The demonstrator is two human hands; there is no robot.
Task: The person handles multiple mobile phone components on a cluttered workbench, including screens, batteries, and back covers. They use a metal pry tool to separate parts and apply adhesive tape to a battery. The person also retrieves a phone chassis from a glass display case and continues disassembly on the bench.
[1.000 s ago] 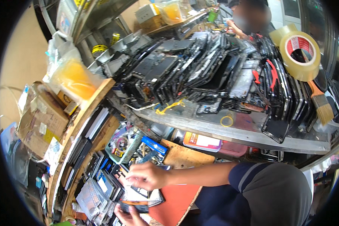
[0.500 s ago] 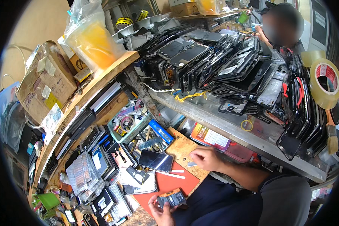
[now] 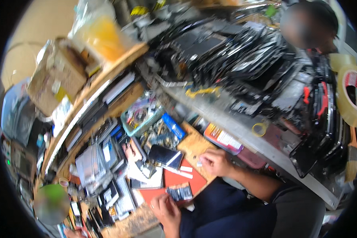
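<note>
My left hand (image 3: 164,208) has loosely bent fingers beside a phone part with an orange-edged top (image 3: 179,191), lying on the red mat (image 3: 158,194), and appears empty. My right hand (image 3: 214,162) is pinched at the wooden board (image 3: 194,141), on a small pale piece too blurred to name. Left of it lie a dark phone (image 3: 164,156), two white strips (image 3: 185,172) and white-and-black parts (image 3: 144,178). The whole view is blurred by motion.
Stacked phone housings (image 3: 242,55) cover a metal shelf above, with clear tape rolls (image 3: 343,115) and a brush (image 3: 351,162). A basket (image 3: 139,119), bubble wrap (image 3: 91,162) and cardboard box (image 3: 55,79) stand left. Other people appear upper right (image 3: 309,25) and lower left (image 3: 51,204).
The phone part has left my left hand for the mat, and that hand's fingers have loosened. My right hand has moved rightward from over the parts. The view has shifted, showing another person lower left.
</note>
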